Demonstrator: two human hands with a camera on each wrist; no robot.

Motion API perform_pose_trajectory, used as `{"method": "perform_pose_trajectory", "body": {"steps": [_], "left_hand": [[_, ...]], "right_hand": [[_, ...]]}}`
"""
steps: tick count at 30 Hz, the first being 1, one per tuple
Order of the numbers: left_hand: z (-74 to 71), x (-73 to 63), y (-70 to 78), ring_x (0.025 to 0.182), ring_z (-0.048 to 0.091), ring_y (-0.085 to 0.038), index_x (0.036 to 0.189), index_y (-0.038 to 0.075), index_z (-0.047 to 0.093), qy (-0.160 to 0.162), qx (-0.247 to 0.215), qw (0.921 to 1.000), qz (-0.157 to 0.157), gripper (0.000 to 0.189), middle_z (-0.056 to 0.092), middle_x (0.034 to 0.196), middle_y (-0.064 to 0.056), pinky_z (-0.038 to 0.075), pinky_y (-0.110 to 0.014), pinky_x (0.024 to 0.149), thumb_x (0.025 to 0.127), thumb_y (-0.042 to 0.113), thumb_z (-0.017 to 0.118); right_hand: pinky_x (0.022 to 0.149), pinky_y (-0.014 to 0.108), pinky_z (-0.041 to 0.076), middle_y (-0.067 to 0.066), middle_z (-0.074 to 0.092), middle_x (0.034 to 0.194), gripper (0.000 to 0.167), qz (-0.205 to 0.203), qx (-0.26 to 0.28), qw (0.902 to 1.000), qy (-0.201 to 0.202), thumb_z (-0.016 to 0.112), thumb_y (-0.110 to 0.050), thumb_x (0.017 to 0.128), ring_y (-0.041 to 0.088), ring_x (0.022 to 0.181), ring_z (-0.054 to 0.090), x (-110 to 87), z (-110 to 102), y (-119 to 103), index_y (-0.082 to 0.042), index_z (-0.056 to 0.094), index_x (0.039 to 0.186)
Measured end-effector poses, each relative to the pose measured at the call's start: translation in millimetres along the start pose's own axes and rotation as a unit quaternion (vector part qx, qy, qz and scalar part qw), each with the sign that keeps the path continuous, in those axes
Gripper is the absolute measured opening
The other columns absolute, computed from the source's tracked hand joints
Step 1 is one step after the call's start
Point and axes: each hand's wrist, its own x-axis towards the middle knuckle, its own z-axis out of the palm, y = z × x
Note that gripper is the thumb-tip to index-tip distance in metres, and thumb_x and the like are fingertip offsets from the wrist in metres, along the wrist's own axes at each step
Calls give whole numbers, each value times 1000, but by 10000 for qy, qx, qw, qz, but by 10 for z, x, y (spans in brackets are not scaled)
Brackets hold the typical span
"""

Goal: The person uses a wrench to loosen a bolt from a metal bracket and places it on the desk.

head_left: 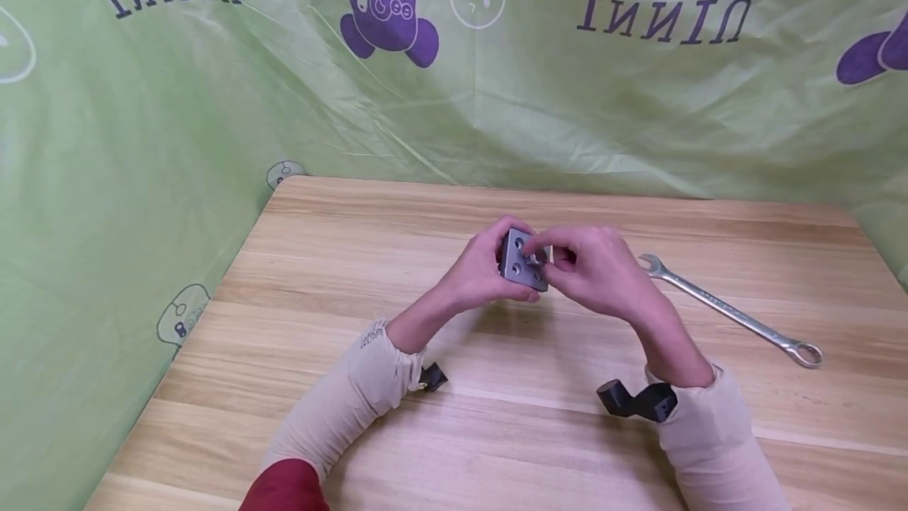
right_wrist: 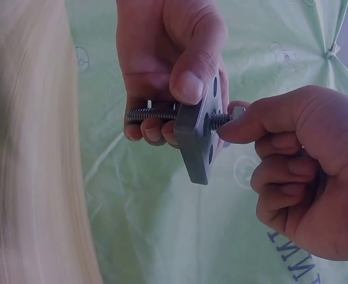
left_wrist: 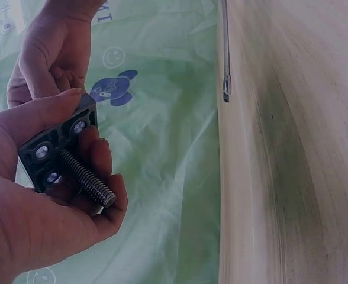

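My left hand [head_left: 481, 265] grips a small grey square plate [right_wrist: 191, 131] by its edges, well above the table. Holes show near the plate's corners, and its dark underside is ribbed in the left wrist view. A bolt [left_wrist: 86, 178] runs through the middle of the plate. Its long threaded end sticks out on the left hand's side, over the curled fingers. On the other face, a short stretch of thread and the bolt head [right_wrist: 238, 112] stand proud of the plate. There my right hand [head_left: 600, 271] pinches the head between index finger and thumb, its other fingers curled in.
To the right of the hands a combination wrench [head_left: 727, 309] lies slantwise on the wooden table [head_left: 340, 251]. Green printed cloth [head_left: 532, 124] hangs behind the table and along its left side. Black camera mounts [head_left: 636, 400] sit at both wrists.
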Motion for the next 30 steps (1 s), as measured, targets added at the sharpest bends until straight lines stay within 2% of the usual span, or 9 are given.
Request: {"method": "perform_pose_trajectory", "body": {"steps": [3, 7, 10, 12, 14, 17, 19, 23, 30], "left_hand": [[2, -1, 5, 93, 61, -16, 125, 6, 52, -25, -1, 10000, 16, 70, 65, 110, -16, 50, -20, 78, 65, -3, 87], [7, -1, 1, 92, 61, -16, 125, 5, 52, -32, 9, 10000, 2, 70, 65, 110, -17, 50, -19, 77, 65, -3, 86], [8, 0, -7, 92, 60, -16, 125, 5, 52, 4, 13, 10000, 0, 70, 65, 110, -17, 50, -19, 76, 64, -3, 86], [7, 1, -11, 91, 60, -17, 125, 5, 52, 29, 28, 10000, 16, 70, 65, 109, -17, 50, -20, 76, 64, -4, 86], [6, 1, -13, 91, 60, -16, 125, 5, 52, 40, 63, 10000, 24, 71, 65, 109, -17, 50, -20, 76, 64, -3, 87], [5, -1, -13, 90, 60, -16, 125, 5, 53, 47, 121, 9999, 22, 71, 64, 107, -16, 50, -20, 77, 63, -3, 87], [5, -3, -12, 90, 60, -16, 124, 5, 52, 55, 159, 9999, 21, 71, 64, 107, -16, 50, -20, 78, 63, -2, 87], [2, -3, -14, 92, 60, -17, 125, 4, 53, 88, 217, 9997, 59, 71, 64, 109, -15, 49, -20, 79, 63, -1, 88], [1, 1, -20, 90, 61, -17, 125, 6, 52, 7, 140, 9999, 48, 70, 64, 110, -16, 51, -20, 77, 65, -2, 87]], "right_hand": [[52, 20, 29, -5, 47, 59, 30, -191, -102, 9998, 49, 64, 5, 76, 4, 55, 38, -9, -1, 12, -16, 77, 93], [52, 20, 29, -6, 46, 58, 27, -184, -96, 9998, -44, 70, 1, 78, 3, 54, 37, -16, -16, 24, -15, 76, 99], [51, 22, 30, -6, 44, 57, 24, 60, -35, 9999, -111, 78, -12, 82, 4, 52, 37, -12, -28, 20, -14, 73, 105], [51, 24, 31, -5, 44, 57, 22, 360, -71, 9993, -106, 78, -23, 86, 6, 51, 38, -3, -33, 14, -15, 72, 105], [51, 26, 32, -4, 45, 57, 19, 710, -190, 9972, -118, 72, -34, 92, 9, 52, 40, 10, -36, 5, -15, 71, 97], [53, 29, 32, -3, 44, 57, 36, 1125, -490, 9920, -309, 58, -44, 99, 14, 54, 41, 23, -38, 0, -15, 66, 79], [54, 30, 32, -3, 42, 57, 45, 1253, -640, 9888, -493, 53, -48, 101, 15, 55, 41, 27, -36, 0, -16, 61, 71], [55, 29, 32, -4, 40, 56, 48, 1257, -691, 9871, -707, 52, -49, 101, 16, 56, 42, 31, -15, 3, -16, 56, 66], [55, 29, 34, -2, 49, 57, 36, 1128, -672, 9896, -579, 61, -39, 97, 15, 56, 45, 39, 16, -8, -16, 64, 70]]}}
